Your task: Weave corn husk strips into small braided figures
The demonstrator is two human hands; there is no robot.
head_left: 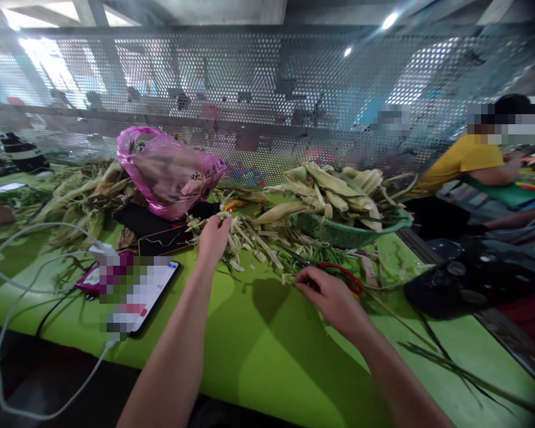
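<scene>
My left hand (214,238) reaches into a loose heap of cut pale plant strips (245,238) on the green table. Its fingers are pinched together, and what they hold is hard to make out. Closer to me on the right, my right hand (325,294) is closed just above the tabletop, thumb and finger together on a small pale plant scrap (288,278). Beside it, partly behind the hand, lie scissors with red handles (345,274), their dark blades pointing towards the strips.
A green basket (352,233) piled with dried corn husks (339,190) stands behind my right hand. On the left are a pink plastic bag (169,172), a phone (149,294) and a looping white cable (2,368). A person in yellow (463,157) sits at right.
</scene>
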